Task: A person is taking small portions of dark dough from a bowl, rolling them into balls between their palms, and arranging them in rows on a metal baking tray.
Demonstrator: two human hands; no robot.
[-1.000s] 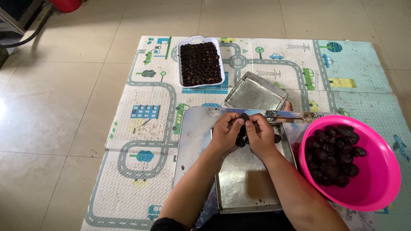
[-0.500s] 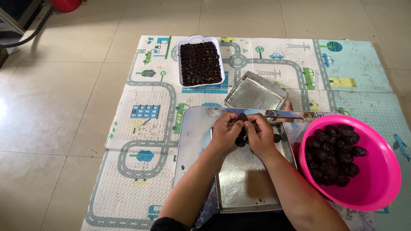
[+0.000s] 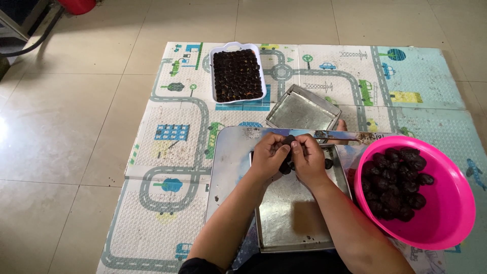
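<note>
Both hands meet over the far end of the flat metal tray (image 3: 297, 218): your left hand (image 3: 268, 157) and right hand (image 3: 306, 158) pinch one dark wrinkled fruit (image 3: 289, 140). Keep fingertips close; work above the tray, pink plastic bowl (image 3: 446, 223) near right.
</note>
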